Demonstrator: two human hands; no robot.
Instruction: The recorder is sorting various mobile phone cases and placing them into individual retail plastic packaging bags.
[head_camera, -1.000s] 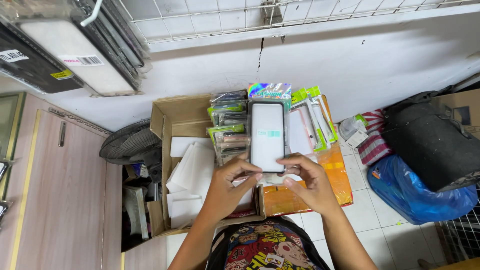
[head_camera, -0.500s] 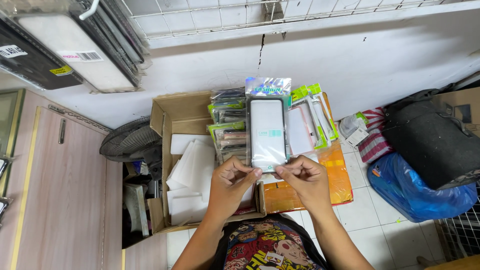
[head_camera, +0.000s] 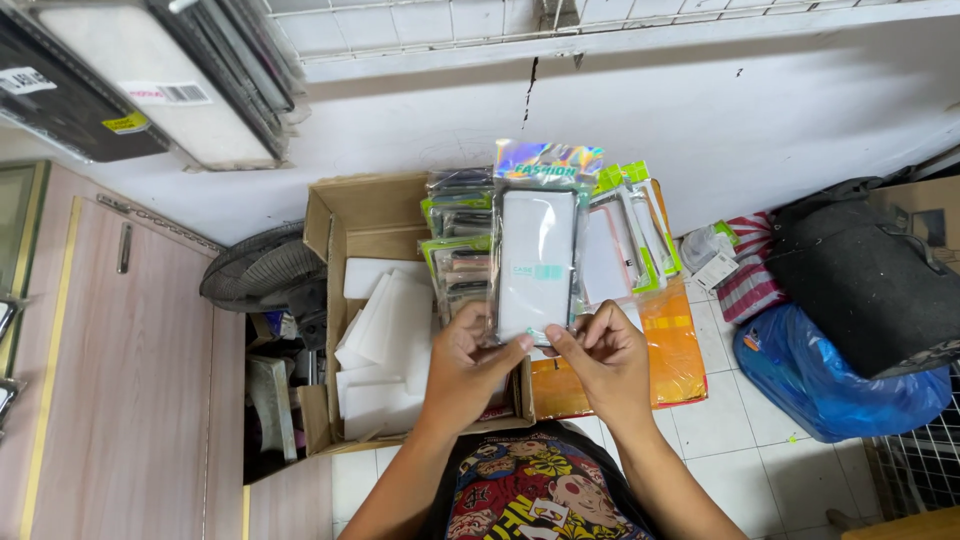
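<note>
A cardboard box (head_camera: 372, 215) sits on the tiled floor, far from the body, white sheets inside and packaged cases (head_camera: 455, 245) stacked at its right. Held upright above it is a clear-bagged white phone case (head_camera: 537, 262). Left hand (head_camera: 468, 365) and right hand (head_camera: 600, 358) pinch its near bottom edge; seemingly inspecting, a steady grip matters

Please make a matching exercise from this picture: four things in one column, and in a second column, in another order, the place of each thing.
Things:
1. clear packet with a white phone case
2. brown cardboard box
3. blue plastic bag
4. grey fan

Places:
A. on the tiled floor, far right
B. left of the box
C. held at its bottom edge by both hands
D. under the packets, holding white sheets

Pairs: 1-C, 2-D, 3-A, 4-B
</note>
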